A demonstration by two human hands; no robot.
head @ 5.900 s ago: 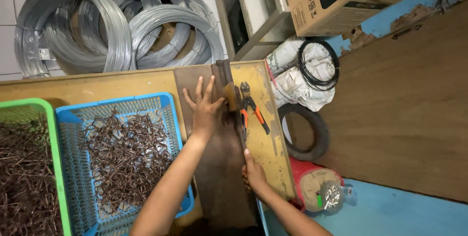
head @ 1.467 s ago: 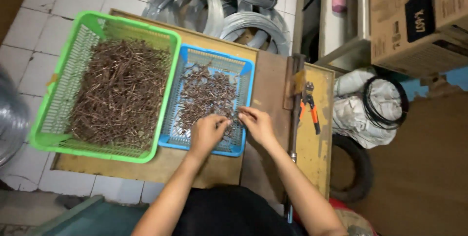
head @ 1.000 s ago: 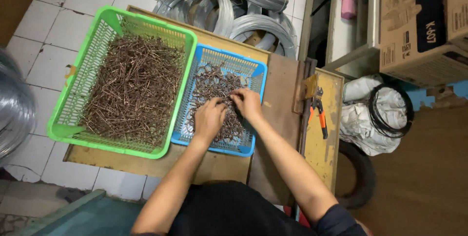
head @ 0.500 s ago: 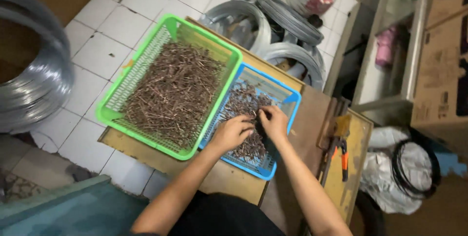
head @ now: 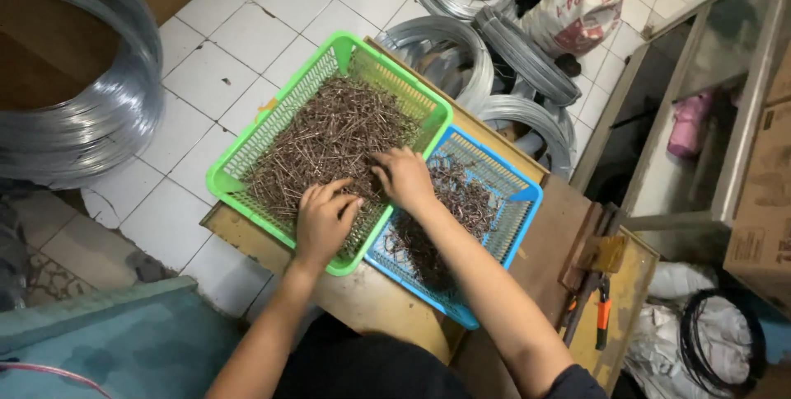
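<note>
A green plastic basket (head: 247, 185) on a low wooden table (head: 362, 300) is heaped with several short brown bent wire pieces (head: 329, 131). Beside it on the right stands a blue basket (head: 519, 201) holding a smaller heap of the same pieces (head: 461, 201). My left hand (head: 324, 222) rests palm down on the heap at the green basket's near corner, fingers spread. My right hand (head: 404, 176) lies on the wire pieces at the green basket's right edge, fingers curled into them. Whether either hand grips any pieces is hidden.
Large coils of silver wire lie on the tiled floor at far left (head: 91, 110) and behind the baskets (head: 486, 61). Orange-handled pliers (head: 601, 325) lie on a yellow board at the right. A printed sack (head: 577, 3), cardboard boxes (head: 762, 201) and a shelf stand beyond.
Both hands have moved left from the blue basket into the green basket. The camera view has swung left and tilted, so the coils at left now show.
</note>
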